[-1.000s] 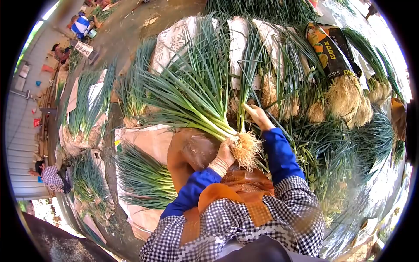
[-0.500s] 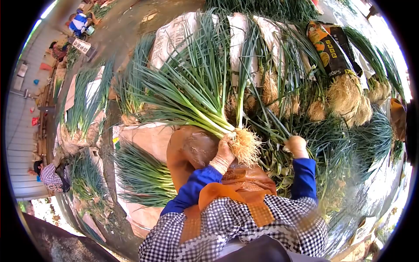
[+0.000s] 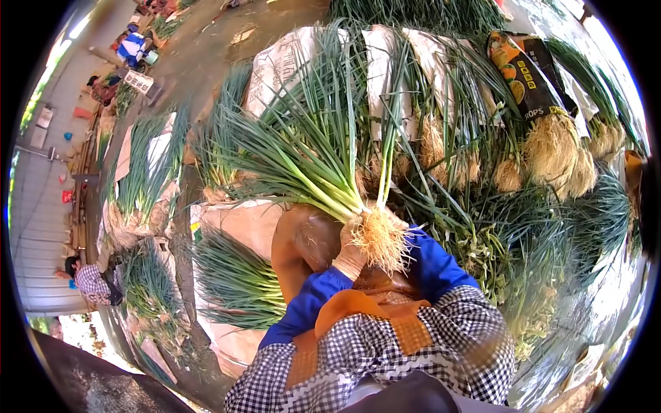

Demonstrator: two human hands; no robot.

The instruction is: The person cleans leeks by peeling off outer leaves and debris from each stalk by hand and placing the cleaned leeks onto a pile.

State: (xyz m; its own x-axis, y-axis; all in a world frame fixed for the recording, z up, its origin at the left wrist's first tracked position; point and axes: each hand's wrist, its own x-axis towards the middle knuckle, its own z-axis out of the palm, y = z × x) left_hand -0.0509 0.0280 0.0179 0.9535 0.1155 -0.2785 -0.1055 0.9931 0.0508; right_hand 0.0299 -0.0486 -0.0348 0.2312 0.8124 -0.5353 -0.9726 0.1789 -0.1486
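My left hand [image 3: 350,251] is closed around the lower stems of a bunch of green onions [image 3: 329,191], above my lap. Pale, stringy roots [image 3: 383,241] hang from the bunch toward me, and the long leaves fan out away from me. The blue sleeve of my right arm [image 3: 441,258] reaches in to the root end from the right. My right hand is hidden behind the roots, so its fingers do not show. Trimmed leaves and stalks [image 3: 478,255] lie in a heap beside my right knee.
Green onions [image 3: 237,279] lie on a tan sack [image 3: 241,224] at my left. More rooted bunches [image 3: 551,148] lie in a row ahead, over white sacks [image 3: 279,69] and a black printed bag [image 3: 530,76]. A person in a checked top [image 3: 93,282] sits at far left.
My right hand has left the leaf heap on the right and come in to the root end of the bunch. My left hand still holds the bunch. The view has shifted slightly.
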